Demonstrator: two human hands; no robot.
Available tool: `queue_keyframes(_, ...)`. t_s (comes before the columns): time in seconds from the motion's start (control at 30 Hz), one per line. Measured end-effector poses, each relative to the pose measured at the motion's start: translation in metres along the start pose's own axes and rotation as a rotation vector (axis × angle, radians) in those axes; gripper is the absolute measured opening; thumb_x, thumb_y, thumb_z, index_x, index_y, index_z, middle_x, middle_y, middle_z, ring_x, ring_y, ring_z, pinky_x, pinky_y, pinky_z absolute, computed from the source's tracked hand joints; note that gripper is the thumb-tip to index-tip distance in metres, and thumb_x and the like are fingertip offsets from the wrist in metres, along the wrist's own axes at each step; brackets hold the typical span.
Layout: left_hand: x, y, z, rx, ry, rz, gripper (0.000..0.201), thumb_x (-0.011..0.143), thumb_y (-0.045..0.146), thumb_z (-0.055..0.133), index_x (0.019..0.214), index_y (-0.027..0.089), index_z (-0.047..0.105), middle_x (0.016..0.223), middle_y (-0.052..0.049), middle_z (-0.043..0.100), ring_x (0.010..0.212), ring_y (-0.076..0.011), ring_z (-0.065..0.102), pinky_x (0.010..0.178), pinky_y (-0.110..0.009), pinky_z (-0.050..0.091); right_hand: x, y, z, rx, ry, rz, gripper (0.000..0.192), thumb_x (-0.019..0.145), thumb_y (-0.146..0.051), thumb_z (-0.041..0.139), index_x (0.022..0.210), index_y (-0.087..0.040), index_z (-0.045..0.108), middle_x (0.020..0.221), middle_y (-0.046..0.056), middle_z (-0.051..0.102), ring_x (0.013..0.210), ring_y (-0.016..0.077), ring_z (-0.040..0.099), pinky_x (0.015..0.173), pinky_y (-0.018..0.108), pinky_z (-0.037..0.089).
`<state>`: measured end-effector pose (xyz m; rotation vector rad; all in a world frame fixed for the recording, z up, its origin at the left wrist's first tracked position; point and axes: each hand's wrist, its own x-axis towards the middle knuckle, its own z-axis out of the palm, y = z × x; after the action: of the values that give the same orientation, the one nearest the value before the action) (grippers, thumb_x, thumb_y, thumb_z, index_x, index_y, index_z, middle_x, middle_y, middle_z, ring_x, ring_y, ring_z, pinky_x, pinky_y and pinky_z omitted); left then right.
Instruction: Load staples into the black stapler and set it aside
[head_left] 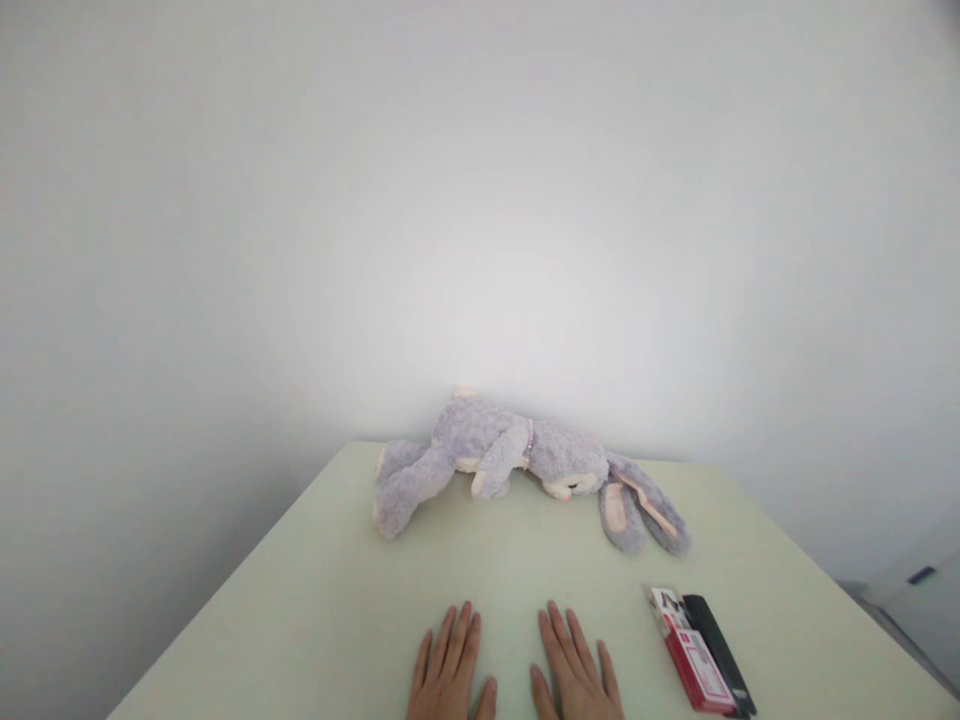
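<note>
My left hand [448, 668] and my right hand [574, 668] lie flat, palms down, side by side on the pale green table [315, 590] near its front edge. Neither hand holds anything, and the fingers are slightly spread. A grey-lilac plush rabbit [517, 462] lies on its side at the far end of the table, with its head and long ears toward the right. It is well beyond my fingertips. Just right of my right hand lies a red and white flat package [694, 655] with a black slim object [718, 645] beside it.
A plain white wall rises directly behind the table's far edge. The table's left and right edges slope away toward me. A pale cabinet or appliance with a dark handle [921, 578] stands low at the far right, off the table.
</note>
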<state>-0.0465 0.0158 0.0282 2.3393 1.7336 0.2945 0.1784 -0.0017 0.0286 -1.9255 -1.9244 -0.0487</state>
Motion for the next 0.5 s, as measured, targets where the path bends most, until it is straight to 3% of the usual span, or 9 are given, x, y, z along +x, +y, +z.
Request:
queue_keyframes(0.13, 0.001, 0.015, -0.011, 0.005, 0.105, -0.086, 0.066, 0.091, 0.038, 0.051, 0.155, 0.028, 0.042, 0.164, -0.001, 0.036, 0.151, -0.0317, 0.036, 0.123, -0.054, 0.028, 0.004, 0.002, -0.003, 0.138, -0.002, 0.003, 0.058, 0.090, -0.040, 0.051, 0.148, -0.038, 0.052, 0.156, -0.001, 0.047, 0.143, 0.0369, 0.047, 0.118, 0.069, 0.030)
queue_keyframes(0.23, 0.006, 0.038, -0.016, -0.082, 0.139, -0.115, 0.061, 0.091, 0.035, 0.050, 0.150, 0.024, 0.051, 0.156, -0.008, 0.051, 0.141, -0.0331, 0.047, 0.115, -0.051, 0.038, 0.011, 0.019, -0.020, 0.325, -0.077, -0.026, 0.050, 0.091, -0.041, 0.050, 0.138, -0.031, 0.065, 0.149, 0.005, 0.058, 0.139, 0.0356, 0.052, 0.114, 0.062, 0.043)
queue_keyframes(0.33, 0.013, 0.074, -0.007, -0.234, 0.060, -0.064, 0.047, 0.088, 0.025, 0.050, 0.132, 0.029, 0.067, 0.135, -0.009, 0.066, 0.125, -0.0328, 0.057, 0.103, -0.049, 0.045, 0.016, 0.061, -0.057, 0.393, -0.005, 0.003, 0.050, 0.097, -0.045, 0.042, 0.134, -0.024, 0.068, 0.147, 0.009, 0.062, 0.140, 0.0292, 0.053, 0.115, 0.048, 0.046)
queue_keyframes(0.43, 0.021, 0.122, 0.013, -0.323, -0.034, -0.012, 0.035, 0.078, 0.015, 0.056, 0.101, 0.031, 0.077, 0.113, -0.007, 0.073, 0.111, -0.0319, 0.063, 0.096, -0.046, 0.047, 0.013, 0.124, -0.098, 0.377, 0.248, 0.262, 0.046, 0.094, -0.055, 0.049, 0.122, -0.027, 0.073, 0.134, 0.010, 0.070, 0.127, 0.0324, 0.062, 0.113, 0.050, 0.045)
queue_keyframes(0.5, 0.026, 0.155, 0.022, -0.378, -0.069, 0.013, 0.033, 0.074, 0.015, 0.058, 0.098, 0.029, 0.077, 0.108, -0.007, 0.074, 0.108, -0.0311, 0.064, 0.096, -0.044, 0.047, 0.009, 0.164, -0.118, 0.401, 0.284, 0.460, 0.061, 0.088, -0.065, 0.052, 0.128, -0.023, 0.069, 0.133, 0.015, 0.069, 0.115, 0.0348, 0.067, 0.094, 0.047, 0.056)
